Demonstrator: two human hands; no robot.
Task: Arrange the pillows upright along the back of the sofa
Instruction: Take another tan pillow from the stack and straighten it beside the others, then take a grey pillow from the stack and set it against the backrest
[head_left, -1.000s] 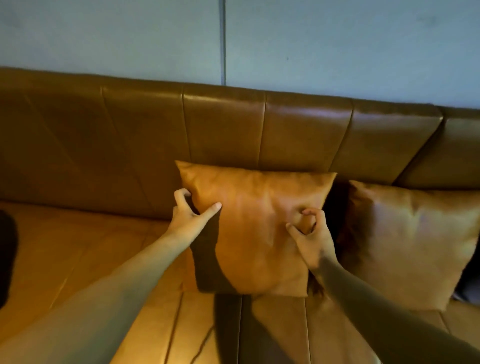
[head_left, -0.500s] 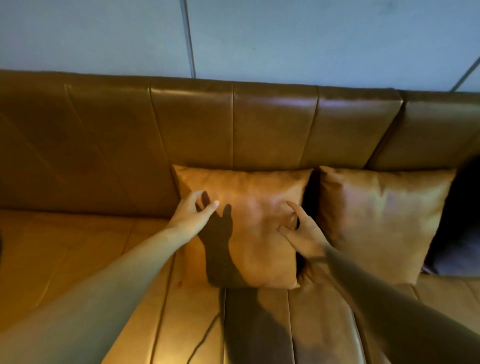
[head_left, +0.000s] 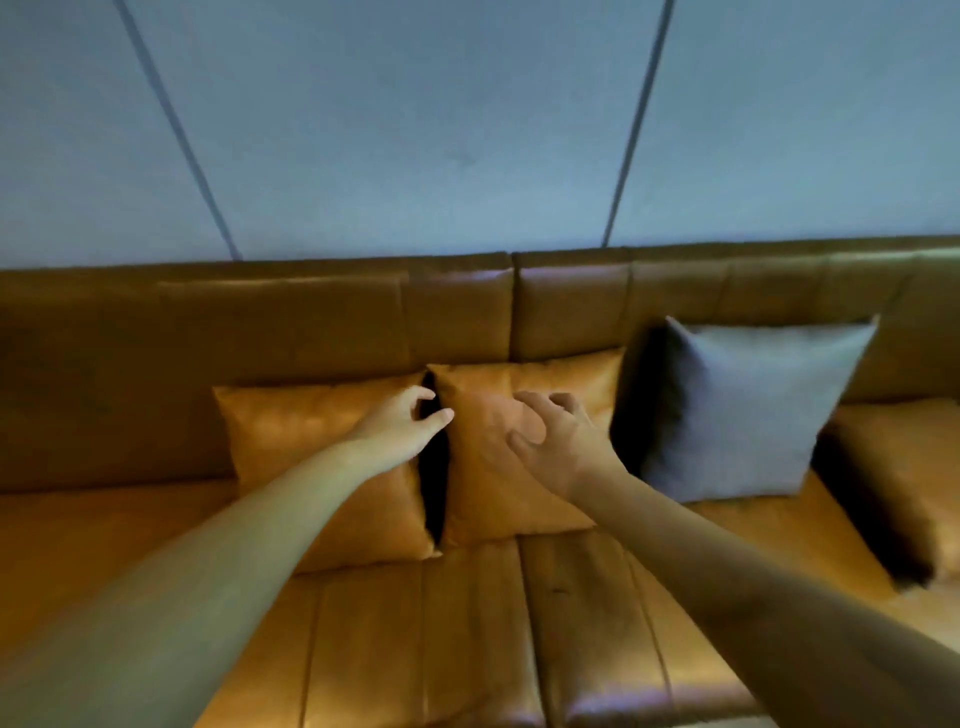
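Note:
Several pillows lean upright against the brown leather sofa back (head_left: 311, 322). The left orange pillow (head_left: 291, 452) and the middle orange pillow (head_left: 488, 499) stand side by side with a dark gap between them. My left hand (head_left: 400, 426) hovers over the left pillow's right edge, fingers apart. My right hand (head_left: 558, 441) is in front of the middle pillow with curled, spread fingers, holding nothing. A grey pillow (head_left: 748, 410) stands to the right, and another orange pillow (head_left: 898, 478) is cut off at the frame's right edge.
The sofa seat (head_left: 415, 639) spreads in front of the pillows and out to the left. A pale blue panelled wall (head_left: 415, 130) rises behind the sofa back.
The view has shifted right and up, so the grey pillow and a further orange pillow now show. Both hands have come off the left orange pillow and moved right toward the middle one.

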